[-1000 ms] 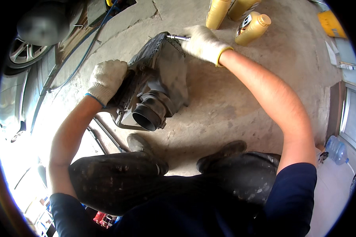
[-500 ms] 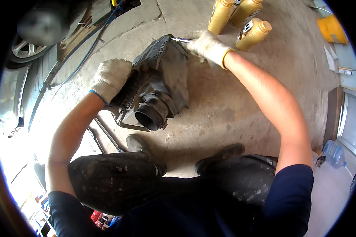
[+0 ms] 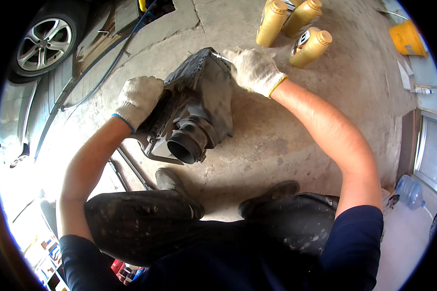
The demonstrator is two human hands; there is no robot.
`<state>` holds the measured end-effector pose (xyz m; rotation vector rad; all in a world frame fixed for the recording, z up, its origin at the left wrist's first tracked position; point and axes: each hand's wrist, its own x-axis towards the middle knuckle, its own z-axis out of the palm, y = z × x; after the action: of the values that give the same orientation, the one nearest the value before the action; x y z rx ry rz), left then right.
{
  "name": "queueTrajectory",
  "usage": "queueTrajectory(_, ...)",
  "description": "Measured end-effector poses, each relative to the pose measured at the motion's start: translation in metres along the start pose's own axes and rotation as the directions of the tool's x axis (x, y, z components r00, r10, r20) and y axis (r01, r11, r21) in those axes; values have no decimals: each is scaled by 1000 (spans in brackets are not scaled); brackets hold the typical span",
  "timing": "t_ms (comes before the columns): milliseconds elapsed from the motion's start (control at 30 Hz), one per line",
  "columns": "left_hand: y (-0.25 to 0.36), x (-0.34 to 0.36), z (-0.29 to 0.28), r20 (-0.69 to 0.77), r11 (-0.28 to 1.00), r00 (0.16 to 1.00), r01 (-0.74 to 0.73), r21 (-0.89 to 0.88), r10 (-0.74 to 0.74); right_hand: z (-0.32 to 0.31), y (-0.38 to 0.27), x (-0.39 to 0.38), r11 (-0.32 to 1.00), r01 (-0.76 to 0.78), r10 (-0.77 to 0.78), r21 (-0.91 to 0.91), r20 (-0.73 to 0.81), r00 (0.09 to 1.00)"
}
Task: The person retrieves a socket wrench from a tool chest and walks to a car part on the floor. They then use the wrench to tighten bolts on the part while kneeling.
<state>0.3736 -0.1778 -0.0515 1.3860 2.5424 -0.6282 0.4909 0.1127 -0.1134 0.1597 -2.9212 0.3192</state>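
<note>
A black plastic air filter housing (image 3: 216, 106) with a round open duct (image 3: 182, 148) facing me stands on the concrete between my hands. My left hand (image 3: 140, 99), in a white knit glove, is closed on the housing's left edge; its fingertips are hidden. My right hand (image 3: 252, 72), gloved too, is closed around a driver with a shiny metal shaft (image 3: 219, 56). The tool's tip meets the far upper corner of the housing, and its handle is hidden inside my glove.
Several gold bottles (image 3: 311, 47) stand beyond my right hand. A car wheel (image 3: 44, 44) and a blue hose (image 3: 109, 68) are at the left. A yellow bucket (image 3: 408, 38) and a clear water jug (image 3: 410, 192) lie by the right wall. My shoes (image 3: 269, 196) are close below the housing.
My right hand has turned a little around the driver and come slightly nearer to me. The left hand keeps its hold on the housing, which sits nearly the same.
</note>
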Motion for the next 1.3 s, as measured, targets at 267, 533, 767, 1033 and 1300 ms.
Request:
queueTrajectory(267, 0, 4, -4, -13, 999, 999, -34, -21, 33, 27, 19, 1, 834, -368, 324, 410, 174, 930)
queueTrajectory(533, 0, 0, -2, 1, 1000, 1000, -20, 22, 20, -3, 9, 1, 5, -720, 327, 694, 679, 658)
queueTrajectory(767, 2, 2, -2, 62, 1000, 998, 26, 6, -27, 7, 5, 2, 652, -480, 303, 587, 379, 874)
queueTrajectory(1033, -5, 7, 16, -34, 1000, 999, -30, -3, 30, -13, 3, -4, 983, -182, 169, 34, 241, 956)
queueTrajectory(1300, 0, 6, 4, 44, 1000, 999, 17, -14, -16, -13, 1, 3, 676, -590, 381, 441, 476, 792)
